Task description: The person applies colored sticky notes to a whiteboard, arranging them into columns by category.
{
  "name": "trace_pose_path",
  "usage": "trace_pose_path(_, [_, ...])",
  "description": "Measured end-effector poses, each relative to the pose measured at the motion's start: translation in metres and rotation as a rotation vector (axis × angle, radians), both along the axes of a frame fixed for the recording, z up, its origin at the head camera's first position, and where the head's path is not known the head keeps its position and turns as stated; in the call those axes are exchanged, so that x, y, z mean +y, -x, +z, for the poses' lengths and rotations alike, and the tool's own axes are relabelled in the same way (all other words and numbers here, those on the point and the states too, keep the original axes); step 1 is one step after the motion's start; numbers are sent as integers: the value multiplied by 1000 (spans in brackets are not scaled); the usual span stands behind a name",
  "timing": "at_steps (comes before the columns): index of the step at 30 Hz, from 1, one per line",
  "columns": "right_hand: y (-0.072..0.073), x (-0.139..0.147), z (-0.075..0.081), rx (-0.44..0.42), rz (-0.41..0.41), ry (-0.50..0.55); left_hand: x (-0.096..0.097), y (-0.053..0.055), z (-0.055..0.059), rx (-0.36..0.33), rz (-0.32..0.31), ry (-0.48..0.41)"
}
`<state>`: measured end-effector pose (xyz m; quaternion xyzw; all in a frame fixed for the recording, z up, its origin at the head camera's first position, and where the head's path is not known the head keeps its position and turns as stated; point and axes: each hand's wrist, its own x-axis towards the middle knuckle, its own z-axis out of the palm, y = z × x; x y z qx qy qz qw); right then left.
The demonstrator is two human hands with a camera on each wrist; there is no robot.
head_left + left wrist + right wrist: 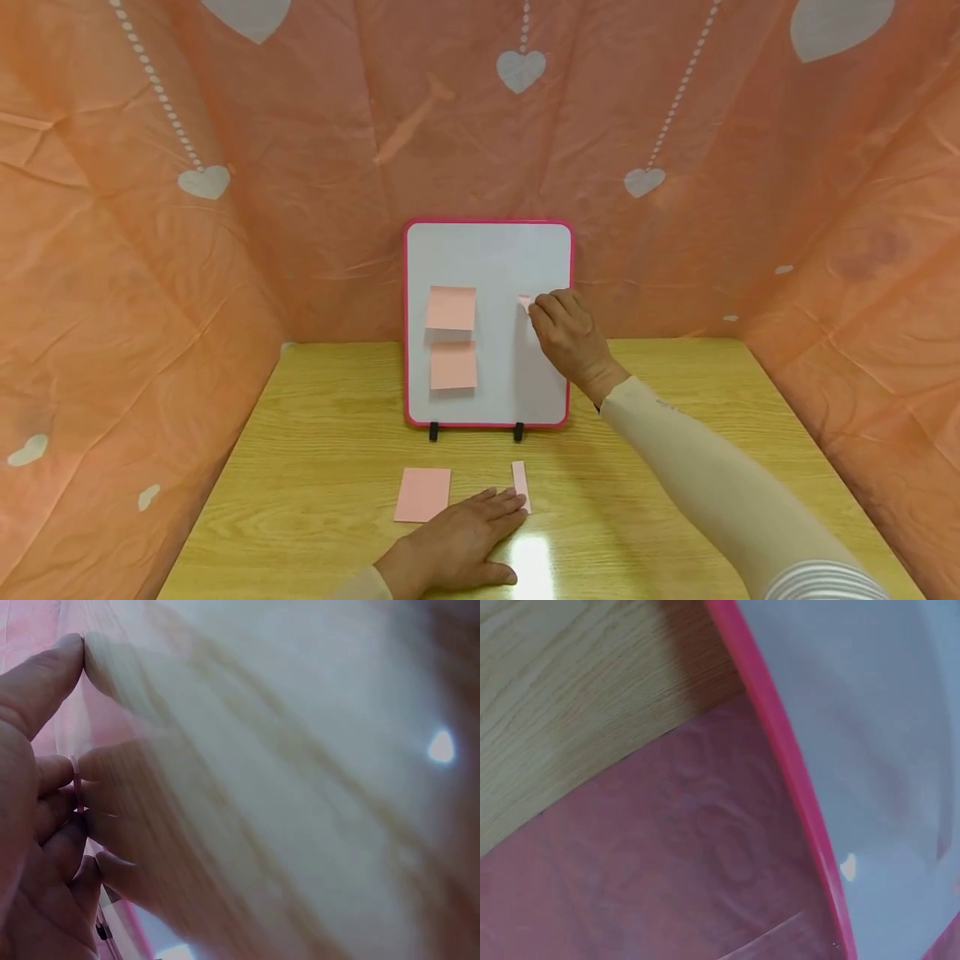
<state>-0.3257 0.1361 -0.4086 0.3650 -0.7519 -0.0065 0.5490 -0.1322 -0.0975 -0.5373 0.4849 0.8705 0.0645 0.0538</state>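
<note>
In the head view a white board (pixel 495 258) with a bright pink frame stands upright on the table. Two square pink sticky notes (pixel 452 308) are on its left half, one above the other. At the board's right side my right hand (pixel 572 337) pinches a small pink sticky strip (pixel 524 302) against or close to the surface; the fingers hide part of it. My left hand (pixel 468 537) lies flat on the tabletop, fingertips touching a narrow pad of pink sticky strips (pixel 520 483). Left of those fingers lies a square pink sticky note pad (pixel 423 495).
Two black feet (pixel 518 432) support the board's lower edge on the wood-grain table (pixel 315 433). Orange-pink cloth (pixel 322 192) with white hearts encloses the back and sides. The right wrist view shows the board's pink edge (pixel 787 761) before the cloth.
</note>
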Motion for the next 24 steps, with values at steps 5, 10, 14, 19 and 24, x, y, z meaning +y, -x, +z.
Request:
trace_pose_path(5, [5, 1, 1, 2, -40, -19, -1, 0, 0, -4, -1, 1])
trace_pose_path(10, [8, 1, -1, -8, -49, -30, -1, -1, 1, -5, 0, 7])
trace_pose_path(14, [9, 1, -1, -15, -48, -22, -1, -1, 2, -4, 0, 4])
trace_pose_path(19, [9, 0, -3, -42, -66, -29, -1, 0, 1, -39, 8, 3])
trace_pose_path(24, [8, 0, -8, -83, -94, -50, -2, 0, 0, -98, 22, 4])
